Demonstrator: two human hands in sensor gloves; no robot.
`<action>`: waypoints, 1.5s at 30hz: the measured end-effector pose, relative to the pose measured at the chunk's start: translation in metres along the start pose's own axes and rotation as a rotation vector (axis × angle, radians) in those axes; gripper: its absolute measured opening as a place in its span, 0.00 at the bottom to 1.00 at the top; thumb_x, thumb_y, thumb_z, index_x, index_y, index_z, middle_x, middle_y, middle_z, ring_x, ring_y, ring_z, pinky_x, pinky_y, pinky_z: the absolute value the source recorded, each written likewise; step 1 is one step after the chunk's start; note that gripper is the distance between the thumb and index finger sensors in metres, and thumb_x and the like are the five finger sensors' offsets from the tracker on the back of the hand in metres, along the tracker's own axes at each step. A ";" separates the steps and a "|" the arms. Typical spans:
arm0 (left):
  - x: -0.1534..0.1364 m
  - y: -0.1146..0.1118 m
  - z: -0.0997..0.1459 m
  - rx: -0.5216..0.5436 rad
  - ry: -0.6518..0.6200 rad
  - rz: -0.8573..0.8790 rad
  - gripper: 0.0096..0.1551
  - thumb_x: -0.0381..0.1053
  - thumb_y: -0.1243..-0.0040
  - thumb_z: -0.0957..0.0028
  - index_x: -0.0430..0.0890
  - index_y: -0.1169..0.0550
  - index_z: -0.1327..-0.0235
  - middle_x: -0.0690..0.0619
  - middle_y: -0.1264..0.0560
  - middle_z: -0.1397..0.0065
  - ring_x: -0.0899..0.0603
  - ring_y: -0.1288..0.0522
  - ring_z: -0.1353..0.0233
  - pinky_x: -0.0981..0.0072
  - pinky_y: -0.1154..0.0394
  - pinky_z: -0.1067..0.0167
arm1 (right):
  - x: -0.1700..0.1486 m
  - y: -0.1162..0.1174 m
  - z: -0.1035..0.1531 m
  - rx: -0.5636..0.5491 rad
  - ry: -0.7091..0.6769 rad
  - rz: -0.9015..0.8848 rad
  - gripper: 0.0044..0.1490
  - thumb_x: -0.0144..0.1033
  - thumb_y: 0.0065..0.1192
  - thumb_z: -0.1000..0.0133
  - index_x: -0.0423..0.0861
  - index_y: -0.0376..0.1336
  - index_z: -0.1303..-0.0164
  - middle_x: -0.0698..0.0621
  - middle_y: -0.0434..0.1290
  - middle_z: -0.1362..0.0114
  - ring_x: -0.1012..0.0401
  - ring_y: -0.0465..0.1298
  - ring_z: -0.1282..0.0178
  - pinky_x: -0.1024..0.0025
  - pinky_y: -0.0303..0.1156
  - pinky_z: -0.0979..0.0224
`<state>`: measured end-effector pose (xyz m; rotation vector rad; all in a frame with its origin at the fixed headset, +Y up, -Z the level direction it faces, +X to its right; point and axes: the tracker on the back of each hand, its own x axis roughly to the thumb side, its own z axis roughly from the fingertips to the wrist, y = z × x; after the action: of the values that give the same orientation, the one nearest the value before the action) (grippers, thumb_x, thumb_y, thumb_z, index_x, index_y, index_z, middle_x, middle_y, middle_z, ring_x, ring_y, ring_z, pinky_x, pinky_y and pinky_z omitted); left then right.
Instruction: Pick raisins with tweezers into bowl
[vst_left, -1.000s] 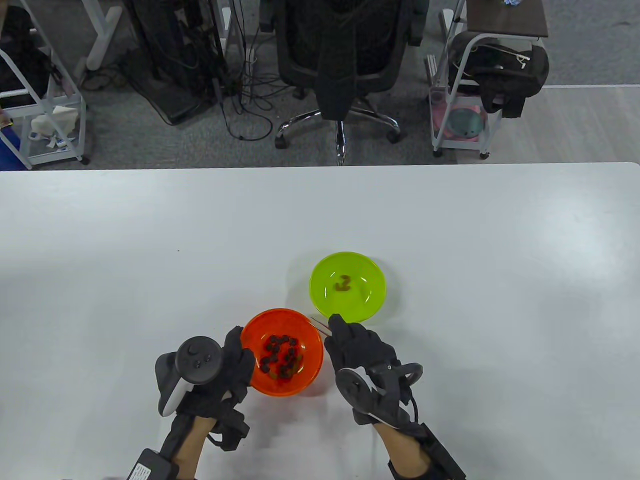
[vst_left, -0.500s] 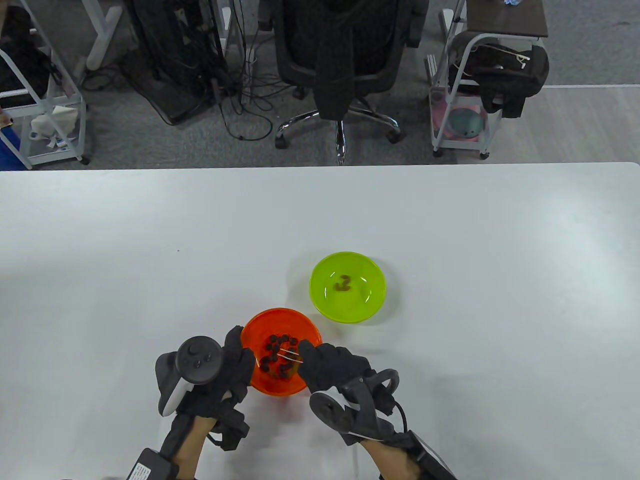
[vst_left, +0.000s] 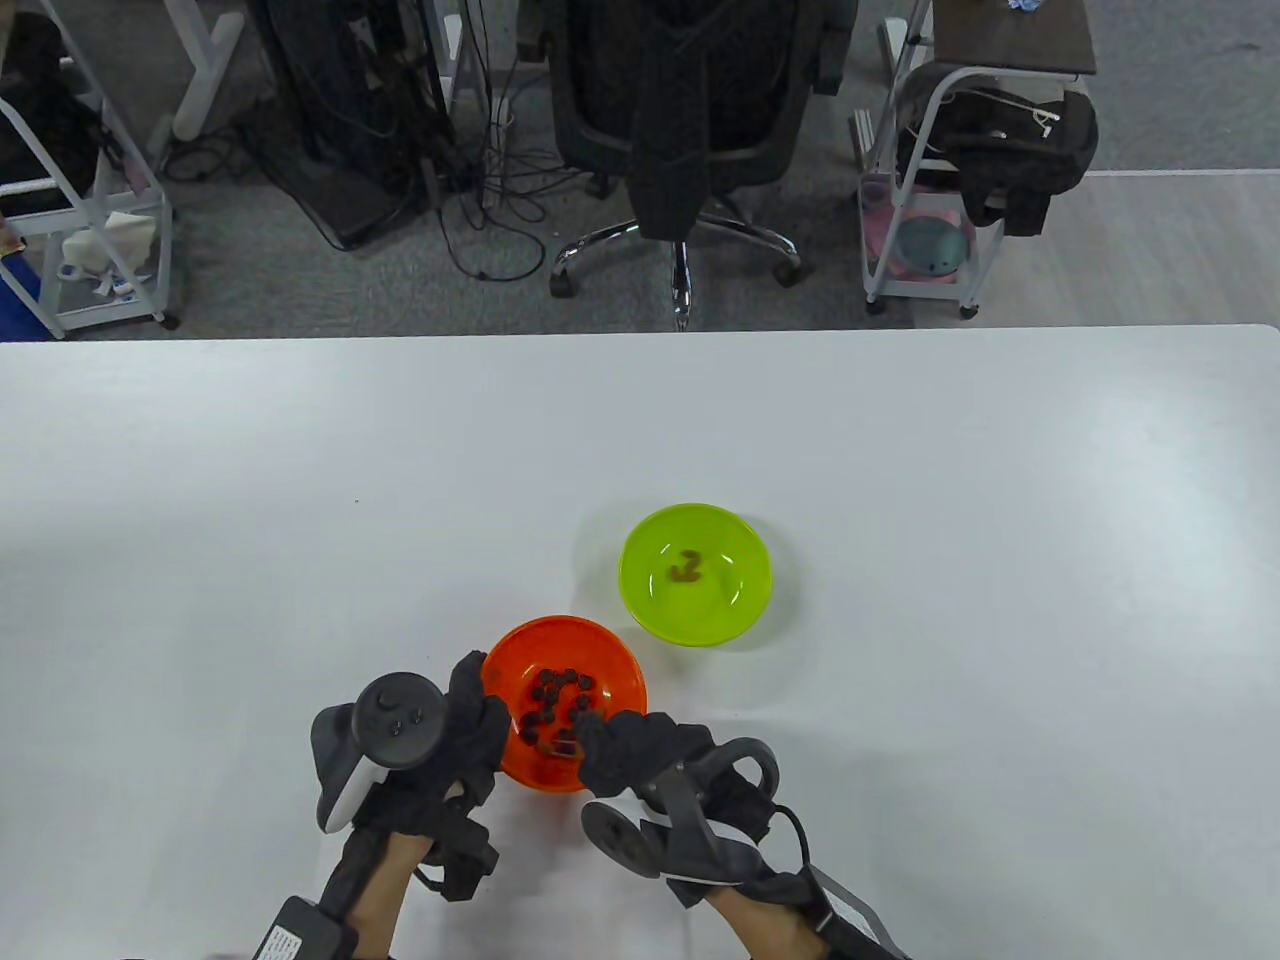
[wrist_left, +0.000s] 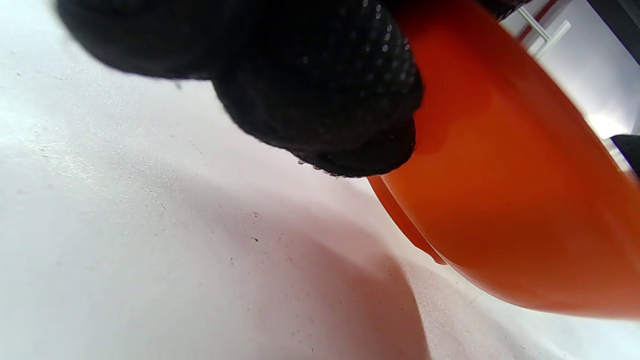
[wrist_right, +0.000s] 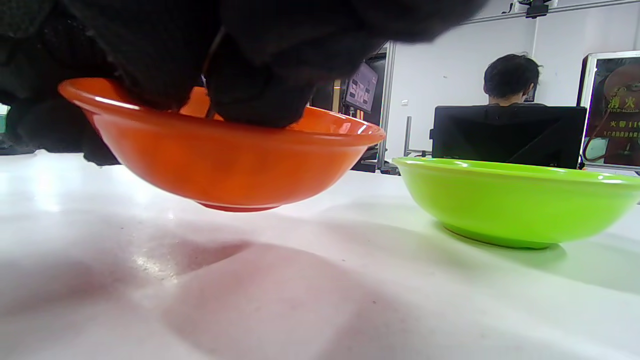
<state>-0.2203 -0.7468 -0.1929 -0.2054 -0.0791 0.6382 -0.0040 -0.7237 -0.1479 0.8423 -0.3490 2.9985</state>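
Both hands in black knit sensor gloves; left hand (vst_left: 455, 745) has dark-grey tracker (vst_left: 400, 718) with white underside, right hand (vst_left: 640, 745) ring-shaped tracker (vst_left: 700, 800); bare forearm skin, black cables.

Orange bowl (wrist_right: 225, 155) and green bowl (wrist_right: 515, 200): glossy, smooth, translucent-looking plastic, highlights seen on rims. Table (vst_left: 300, 480): white, smooth, faint sheen, fine specks seen in the left wrist view. Gloves on left hand (vst_left: 440, 760) and right hand (vst_left: 660, 770): black matt knit cloth, dotted texture. Raisins (vst_left: 560, 700): dark, wrinkled, matt.
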 end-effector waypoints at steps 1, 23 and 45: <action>0.000 0.000 0.000 0.000 -0.001 -0.001 0.34 0.51 0.50 0.36 0.33 0.35 0.24 0.50 0.13 0.61 0.51 0.14 0.74 0.69 0.15 0.74 | 0.001 0.000 0.000 0.002 -0.003 0.005 0.26 0.53 0.64 0.42 0.56 0.74 0.36 0.58 0.82 0.47 0.69 0.78 0.62 0.76 0.78 0.58; 0.000 0.000 0.000 0.001 0.004 0.002 0.34 0.51 0.50 0.36 0.33 0.35 0.24 0.50 0.13 0.60 0.51 0.14 0.73 0.69 0.15 0.74 | -0.034 -0.009 0.006 -0.153 0.131 -0.164 0.24 0.50 0.66 0.43 0.55 0.75 0.39 0.59 0.82 0.49 0.70 0.78 0.64 0.77 0.78 0.59; -0.001 0.002 0.000 0.003 0.002 0.012 0.34 0.51 0.50 0.36 0.33 0.35 0.24 0.50 0.13 0.61 0.51 0.14 0.74 0.69 0.15 0.74 | -0.141 0.020 0.019 -0.198 0.618 -0.304 0.25 0.50 0.65 0.42 0.54 0.74 0.38 0.58 0.81 0.49 0.70 0.78 0.63 0.77 0.78 0.58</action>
<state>-0.2228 -0.7456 -0.1932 -0.2036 -0.0751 0.6498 0.1250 -0.7402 -0.2094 -0.0604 -0.4346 2.6921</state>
